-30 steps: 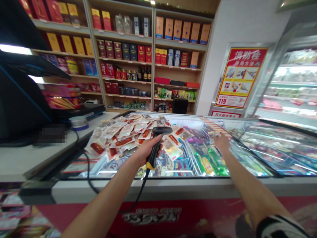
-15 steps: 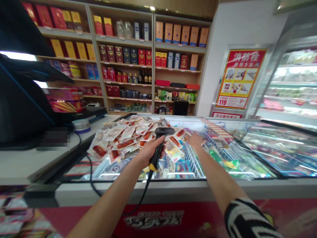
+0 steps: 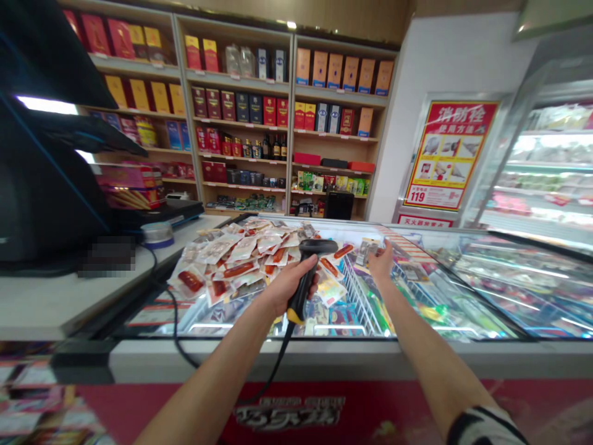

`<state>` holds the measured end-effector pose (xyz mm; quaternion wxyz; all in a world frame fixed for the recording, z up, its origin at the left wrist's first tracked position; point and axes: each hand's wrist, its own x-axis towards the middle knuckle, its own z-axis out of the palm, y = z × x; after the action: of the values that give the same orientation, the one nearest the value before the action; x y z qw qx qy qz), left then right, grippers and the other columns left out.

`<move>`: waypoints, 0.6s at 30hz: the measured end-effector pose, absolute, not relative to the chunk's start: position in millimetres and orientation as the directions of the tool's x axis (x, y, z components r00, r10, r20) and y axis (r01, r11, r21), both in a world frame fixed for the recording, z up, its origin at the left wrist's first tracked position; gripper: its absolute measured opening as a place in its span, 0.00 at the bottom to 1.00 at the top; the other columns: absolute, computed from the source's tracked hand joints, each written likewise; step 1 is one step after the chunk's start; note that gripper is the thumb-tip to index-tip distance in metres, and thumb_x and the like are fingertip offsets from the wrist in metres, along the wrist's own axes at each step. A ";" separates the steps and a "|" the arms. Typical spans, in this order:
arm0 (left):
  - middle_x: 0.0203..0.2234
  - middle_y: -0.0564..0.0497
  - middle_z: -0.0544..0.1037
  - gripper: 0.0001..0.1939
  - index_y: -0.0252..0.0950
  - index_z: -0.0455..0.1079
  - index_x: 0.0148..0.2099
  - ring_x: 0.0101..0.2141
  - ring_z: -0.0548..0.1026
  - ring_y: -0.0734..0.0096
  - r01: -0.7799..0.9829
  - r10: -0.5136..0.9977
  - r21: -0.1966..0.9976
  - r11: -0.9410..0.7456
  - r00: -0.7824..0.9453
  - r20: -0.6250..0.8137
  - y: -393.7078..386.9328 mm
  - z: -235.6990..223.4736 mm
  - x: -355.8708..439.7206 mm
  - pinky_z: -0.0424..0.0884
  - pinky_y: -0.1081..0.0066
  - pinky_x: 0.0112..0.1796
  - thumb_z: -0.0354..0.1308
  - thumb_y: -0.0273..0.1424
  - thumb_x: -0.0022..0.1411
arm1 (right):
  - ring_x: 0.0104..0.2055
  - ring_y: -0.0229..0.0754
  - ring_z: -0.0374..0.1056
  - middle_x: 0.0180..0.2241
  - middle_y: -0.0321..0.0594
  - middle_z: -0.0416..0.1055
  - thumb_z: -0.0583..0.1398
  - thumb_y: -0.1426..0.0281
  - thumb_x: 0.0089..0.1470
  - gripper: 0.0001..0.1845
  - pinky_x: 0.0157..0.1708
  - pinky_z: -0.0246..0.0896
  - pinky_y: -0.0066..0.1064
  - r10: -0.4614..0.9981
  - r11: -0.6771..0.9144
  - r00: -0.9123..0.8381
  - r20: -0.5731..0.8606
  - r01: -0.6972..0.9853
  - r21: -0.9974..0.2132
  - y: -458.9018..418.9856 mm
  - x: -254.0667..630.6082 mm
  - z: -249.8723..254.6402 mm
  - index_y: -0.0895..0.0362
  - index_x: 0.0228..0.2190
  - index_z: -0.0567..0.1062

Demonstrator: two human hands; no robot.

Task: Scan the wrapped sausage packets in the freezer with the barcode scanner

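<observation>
My left hand [image 3: 291, 285] is wrapped round the handle of a black and yellow barcode scanner [image 3: 303, 281], its head up and its cord hanging down. Further right, my right hand [image 3: 382, 262] pinches a small greyish packet with a tan top edge [image 3: 365, 251] above the freezer's glass top. Left of the scanner spreads a heap of clear vacuum packs [image 3: 241, 248], many with reddish-brown sausages inside. Single sausage packs [image 3: 330, 267] lie just right of the scanner. What is printed on the held packet is too blurred to read.
Under the glass of the chest freezer [image 3: 324, 361] are wire baskets [image 3: 359, 300] of colourful packs. A counter [image 3: 37, 309] with a dark till [image 3: 60, 179] and a roll of tape [image 3: 156, 235] stands left. Behind are shelves [image 3: 245, 123] of boxes and bottles; a display fridge [image 3: 546, 167] is right.
My right hand has lifted slightly and moved right, the small packet now showing in its fingers. My left hand and the scanner sit a little further right in view, as the camera has shifted.
</observation>
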<state>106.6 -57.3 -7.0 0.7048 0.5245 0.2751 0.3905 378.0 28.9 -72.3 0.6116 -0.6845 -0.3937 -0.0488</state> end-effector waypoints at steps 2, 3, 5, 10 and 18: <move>0.19 0.54 0.67 0.17 0.32 0.63 0.30 0.15 0.64 0.81 -0.273 0.827 0.950 0.152 0.562 0.029 -58.6 -5.8 109.3 0.59 0.78 0.15 0.54 0.42 0.50 | 0.30 0.38 0.65 0.31 0.41 0.69 0.53 0.74 0.39 0.33 0.33 0.59 0.30 0.481 0.188 0.680 0.554 0.537 -0.822 28.5 380.7 -72.8 0.61 0.51 0.56; 0.19 0.54 0.67 0.16 0.31 0.63 0.29 0.15 0.63 0.81 -0.274 0.821 0.949 0.156 0.570 0.030 -58.9 -5.7 110.8 0.59 0.78 0.15 0.54 0.42 0.50 | 0.29 0.38 0.65 0.31 0.40 0.69 0.53 0.73 0.38 0.33 0.32 0.59 0.29 0.487 0.253 0.669 0.562 0.507 -0.824 27.9 380.0 -72.7 0.61 0.50 0.57; 0.19 0.54 0.67 0.16 0.32 0.62 0.29 0.15 0.63 0.81 -0.273 0.813 0.948 0.166 0.581 0.025 -58.8 -6.2 114.2 0.59 0.78 0.15 0.54 0.42 0.50 | 0.29 0.37 0.65 0.32 0.40 0.69 0.53 0.73 0.38 0.32 0.31 0.60 0.28 0.508 0.365 0.646 0.570 0.439 -0.821 25.6 374.9 -71.7 0.60 0.50 0.58; 0.19 0.54 0.66 0.16 0.32 0.62 0.29 0.15 0.64 0.81 -0.271 0.798 0.947 0.175 0.603 0.025 -57.8 -6.1 121.5 0.59 0.78 0.15 0.54 0.42 0.50 | 0.29 0.35 0.64 0.31 0.39 0.69 0.55 0.71 0.38 0.33 0.29 0.60 0.27 0.560 0.475 0.590 0.582 0.346 -0.809 17.5 357.7 -69.4 0.59 0.50 0.59; 0.19 0.54 0.66 0.16 0.33 0.61 0.28 0.16 0.64 0.81 -0.268 0.767 0.944 0.194 0.641 0.024 -58.8 -0.4 119.4 0.59 0.78 0.16 0.54 0.42 0.50 | 0.29 0.35 0.64 0.32 0.38 0.68 0.53 0.72 0.38 0.33 0.30 0.60 0.28 0.566 0.454 0.598 0.568 0.350 -0.820 21.4 368.5 -73.8 0.59 0.50 0.57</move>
<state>119.4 -58.8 -0.4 0.7357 0.5283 0.2362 0.3518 368.5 21.4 -73.8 0.7288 -0.5175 -0.4423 0.0740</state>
